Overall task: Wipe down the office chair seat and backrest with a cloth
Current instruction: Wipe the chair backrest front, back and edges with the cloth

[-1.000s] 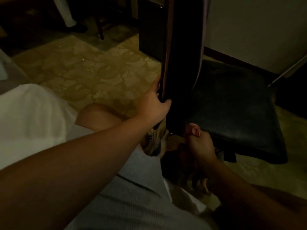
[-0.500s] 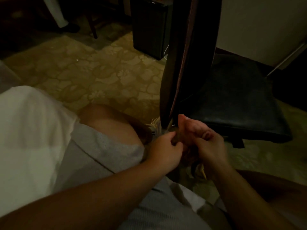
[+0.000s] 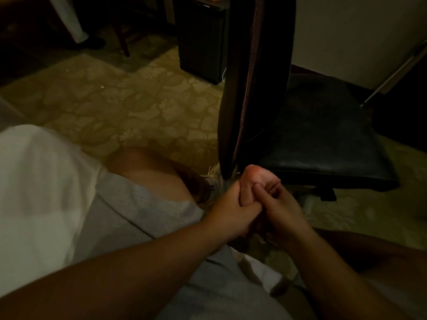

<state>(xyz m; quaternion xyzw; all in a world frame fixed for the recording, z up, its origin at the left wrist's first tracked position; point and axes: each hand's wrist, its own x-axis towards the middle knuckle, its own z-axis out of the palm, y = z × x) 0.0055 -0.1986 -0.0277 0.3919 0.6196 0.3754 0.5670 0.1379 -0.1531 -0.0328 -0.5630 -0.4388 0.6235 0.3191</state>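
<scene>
Below the backrest [image 3: 254, 77], both hands grip cloth [image 3: 250, 179].

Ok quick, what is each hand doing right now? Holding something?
Left hand: fingers curled around the bunched cloth.
Right hand: also gripping the cloth, just below the backrest.

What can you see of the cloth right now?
The cloth is a pale pinkish wad, bunched tight; only its rounded top shows. Both hands grip it: the left hand and the right hand meet around it. It sits just below the lower edge of the dark backrest, close to it; contact is unclear in the dim light.
</scene>
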